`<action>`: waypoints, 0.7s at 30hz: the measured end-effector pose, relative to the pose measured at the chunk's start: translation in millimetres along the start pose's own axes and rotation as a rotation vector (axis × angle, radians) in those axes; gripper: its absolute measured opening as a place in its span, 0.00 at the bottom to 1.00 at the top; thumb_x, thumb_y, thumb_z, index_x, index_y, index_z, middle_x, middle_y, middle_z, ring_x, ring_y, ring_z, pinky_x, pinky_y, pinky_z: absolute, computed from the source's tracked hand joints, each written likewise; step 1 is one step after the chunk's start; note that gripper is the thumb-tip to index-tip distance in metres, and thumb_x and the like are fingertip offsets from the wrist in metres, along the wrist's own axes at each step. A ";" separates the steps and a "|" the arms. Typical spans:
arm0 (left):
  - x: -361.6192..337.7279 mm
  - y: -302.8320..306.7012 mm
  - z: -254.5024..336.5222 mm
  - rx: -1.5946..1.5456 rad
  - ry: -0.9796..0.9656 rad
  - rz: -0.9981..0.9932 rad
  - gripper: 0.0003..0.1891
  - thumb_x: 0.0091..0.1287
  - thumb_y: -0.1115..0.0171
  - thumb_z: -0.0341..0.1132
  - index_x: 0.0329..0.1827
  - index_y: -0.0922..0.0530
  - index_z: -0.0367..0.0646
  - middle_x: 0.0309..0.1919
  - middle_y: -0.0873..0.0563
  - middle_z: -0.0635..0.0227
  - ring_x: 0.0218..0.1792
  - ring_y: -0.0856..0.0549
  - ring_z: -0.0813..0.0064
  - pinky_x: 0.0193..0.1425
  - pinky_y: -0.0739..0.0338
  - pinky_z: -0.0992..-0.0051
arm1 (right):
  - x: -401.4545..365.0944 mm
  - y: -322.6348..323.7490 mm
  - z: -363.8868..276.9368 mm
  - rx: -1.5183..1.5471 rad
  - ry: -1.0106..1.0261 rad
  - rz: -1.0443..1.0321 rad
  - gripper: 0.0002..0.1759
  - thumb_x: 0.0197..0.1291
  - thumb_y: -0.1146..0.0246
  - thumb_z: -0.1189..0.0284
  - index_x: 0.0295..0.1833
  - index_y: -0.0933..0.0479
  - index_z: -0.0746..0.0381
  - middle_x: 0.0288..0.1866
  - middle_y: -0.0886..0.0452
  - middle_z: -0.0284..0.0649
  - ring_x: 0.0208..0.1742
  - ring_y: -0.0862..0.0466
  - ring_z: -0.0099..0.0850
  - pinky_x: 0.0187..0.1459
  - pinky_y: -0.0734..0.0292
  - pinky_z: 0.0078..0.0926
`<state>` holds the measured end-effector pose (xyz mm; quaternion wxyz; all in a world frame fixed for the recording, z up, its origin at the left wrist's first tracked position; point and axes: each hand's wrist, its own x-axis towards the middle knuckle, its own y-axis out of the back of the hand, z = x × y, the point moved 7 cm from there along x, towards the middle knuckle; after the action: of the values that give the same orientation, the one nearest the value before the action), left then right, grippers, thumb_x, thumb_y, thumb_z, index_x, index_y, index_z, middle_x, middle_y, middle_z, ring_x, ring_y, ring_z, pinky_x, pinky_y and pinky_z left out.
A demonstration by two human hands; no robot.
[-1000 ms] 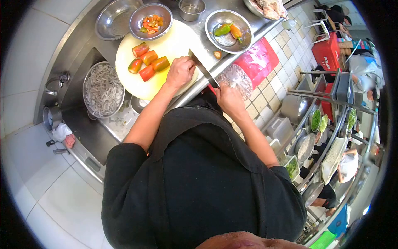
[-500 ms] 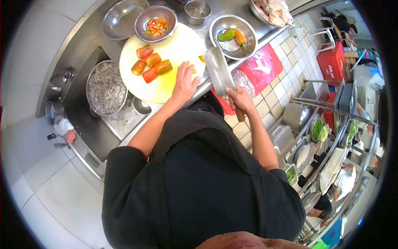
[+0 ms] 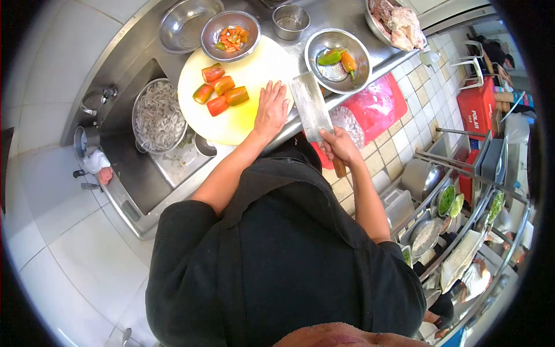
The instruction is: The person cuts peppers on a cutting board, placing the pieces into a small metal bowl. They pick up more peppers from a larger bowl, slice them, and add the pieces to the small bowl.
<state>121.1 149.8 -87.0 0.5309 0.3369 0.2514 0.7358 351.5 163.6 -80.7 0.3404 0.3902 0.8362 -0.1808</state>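
Note:
My left hand (image 3: 270,110) lies with fingers stretched out on the right part of the round cutting board (image 3: 195,124). To its left sit several red, orange and green pepper chunks (image 3: 222,85). In my right hand (image 3: 342,146) is the wooden handle of a cleaver (image 3: 311,101), its broad blade pointing up past the board's right edge. Cut pepper pieces fill part of a steel bowl (image 3: 256,36) at the board's top. Beyond the cleaver, a perforated steel bowl (image 3: 363,81) holds a green and an orange pepper.
A pot of greyish strips (image 3: 161,118) stands by the sink (image 3: 144,191) on the left. Raw poultry (image 3: 402,26) fills a bowl at the upper right. Below the counter edge is a red tub (image 3: 381,104). Metal racks (image 3: 457,165) with food containers line the right, people beyond.
My left hand's fingers have straightened and lie flatter. Small pepper pieces seen near its fingertips no longer show. The view has shifted slightly; the cleaver stays in my right hand.

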 end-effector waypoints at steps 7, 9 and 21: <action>-0.9 -3.7 4.9 0.003 0.067 0.116 0.23 0.76 0.44 0.32 0.71 0.27 0.30 0.75 0.29 0.41 0.78 0.35 0.39 0.84 0.45 0.42 | 10.4 -24.3 10.1 -0.055 -0.080 -0.182 0.12 0.78 0.39 0.63 0.46 0.28 0.61 0.21 0.28 0.30 0.15 0.27 0.24 0.18 0.27 0.28; 2.5 3.9 2.8 0.016 0.065 0.185 0.23 0.75 0.45 0.31 0.71 0.26 0.30 0.74 0.28 0.41 0.78 0.34 0.38 0.83 0.44 0.42 | 11.6 -38.6 -3.3 -0.038 -0.066 -0.235 0.12 0.78 0.39 0.63 0.46 0.27 0.61 0.20 0.28 0.30 0.15 0.27 0.24 0.18 0.26 0.28; 148.7 116.6 -42.3 0.387 -0.102 0.485 0.16 0.72 0.42 0.26 0.61 0.15 0.42 0.63 0.14 0.54 0.68 0.18 0.55 0.72 0.25 0.59 | -5.3 -34.7 -130.1 -0.152 0.269 -0.027 0.16 0.76 0.39 0.62 0.48 0.23 0.68 0.21 0.25 0.33 0.17 0.24 0.25 0.22 0.27 0.28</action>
<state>-13.6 254.5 4.5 0.2780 0.5183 0.2720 0.7616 271.3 212.8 15.8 0.2516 0.3727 0.8907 -0.0677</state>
